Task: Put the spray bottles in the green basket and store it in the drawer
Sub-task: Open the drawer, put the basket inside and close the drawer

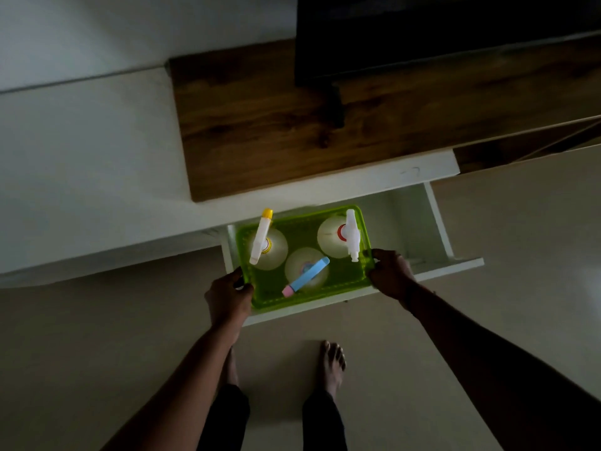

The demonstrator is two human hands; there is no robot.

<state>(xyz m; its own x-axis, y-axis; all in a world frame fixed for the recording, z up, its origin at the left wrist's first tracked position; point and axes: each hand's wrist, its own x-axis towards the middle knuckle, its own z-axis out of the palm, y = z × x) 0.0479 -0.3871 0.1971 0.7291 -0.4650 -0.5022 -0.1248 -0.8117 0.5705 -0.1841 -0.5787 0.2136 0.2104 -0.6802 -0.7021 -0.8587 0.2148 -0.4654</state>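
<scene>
The green basket [341,289] sits low inside the open white drawer [437,219], toward its left side. Three spray bottles stand upright in it: one with a yellow-tipped white trigger [261,237] at the left, one with a blue and pink trigger [305,277] in the front middle, and one with an all-white trigger over a red collar [351,236] at the right. My left hand [229,296] grips the basket's front left corner. My right hand [390,275] grips its right rim.
A dark wooden top [292,131] covers the cabinet above the drawer, with a black screen [439,30] standing on it. The drawer's right part [406,222] holds nothing visible. My bare feet [331,366] stand on the pale floor just before the drawer front.
</scene>
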